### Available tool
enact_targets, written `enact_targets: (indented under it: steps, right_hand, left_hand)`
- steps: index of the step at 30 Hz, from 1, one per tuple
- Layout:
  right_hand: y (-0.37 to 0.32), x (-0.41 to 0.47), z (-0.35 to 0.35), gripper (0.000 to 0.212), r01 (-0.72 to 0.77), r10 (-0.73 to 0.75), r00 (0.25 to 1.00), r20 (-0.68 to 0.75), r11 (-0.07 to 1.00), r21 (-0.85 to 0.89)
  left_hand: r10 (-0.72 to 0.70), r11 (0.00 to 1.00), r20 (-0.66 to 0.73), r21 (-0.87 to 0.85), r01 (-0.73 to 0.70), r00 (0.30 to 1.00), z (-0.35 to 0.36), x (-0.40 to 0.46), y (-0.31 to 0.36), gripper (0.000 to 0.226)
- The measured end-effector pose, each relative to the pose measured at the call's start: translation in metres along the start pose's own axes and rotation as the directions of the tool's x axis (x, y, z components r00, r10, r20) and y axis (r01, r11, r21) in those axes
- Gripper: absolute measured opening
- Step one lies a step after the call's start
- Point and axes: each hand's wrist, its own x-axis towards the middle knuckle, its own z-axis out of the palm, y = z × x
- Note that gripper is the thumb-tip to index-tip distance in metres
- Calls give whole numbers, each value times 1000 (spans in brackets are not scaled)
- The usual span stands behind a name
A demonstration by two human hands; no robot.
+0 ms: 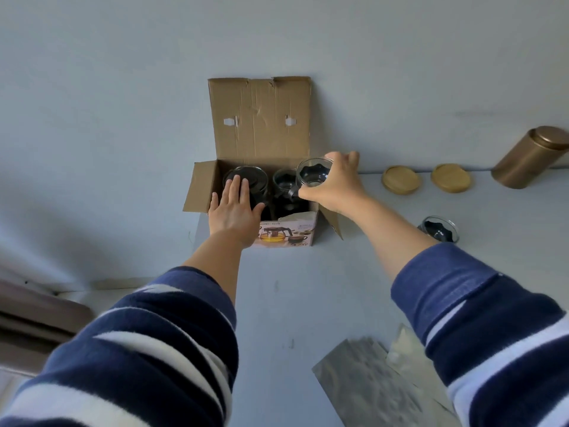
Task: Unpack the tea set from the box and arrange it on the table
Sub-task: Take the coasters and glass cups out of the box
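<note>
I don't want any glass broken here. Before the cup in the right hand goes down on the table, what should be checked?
1. Right hand grips the glass cup firmly: ok, fingers wrap its side.
2. Cup clear of the box rim: cannot tell.
3. Left hand steadies the box: ok, it rests over the teapot.
4. Free table space right of the box: ok.
5. Landing spot away from the other cup and the coasters: ok.

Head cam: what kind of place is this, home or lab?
Likely a home, at a plain pale table against a wall. Cues: a retail tea-set box, two wooden coasters and a brass-coloured tin, plus what looks like furniture at lower left.
</note>
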Motion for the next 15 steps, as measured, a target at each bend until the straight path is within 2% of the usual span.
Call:
enact_targets:
  steps: [3,6,8,10,12,15]
  right_hand:
    - [23,-17,-16,81,12,-7,998,-55,996,92]
    - [57,-37,-34,78,-30,49,995,-86,976,214]
    - [83,-53,-43,76,-85,121,987,-106,953,290]
    - [110,-69,-51,77,-124,177,972,-156,946,300]
    - [137,-85,-59,78,-160,226,955,-192,939,306]
    - [175,-105,-69,75,-193,267,942,-203,927,321]
  left_hand:
    - [-18,1000,-12,-10,18,1000,-1,-3,2,65]
    - [-18,998,-152,-61,8,988,-3,-9,19,57]
    - [23,992,-278,-115,-57,960,-6,-13,45,51]
    - [100,977,-345,-143,-157,933,-7,-18,80,48]
    - [177,952,-344,-176,-249,922,-2,-27,118,47]
    - [254,922,-261,-224,-315,931,17,-49,170,51]
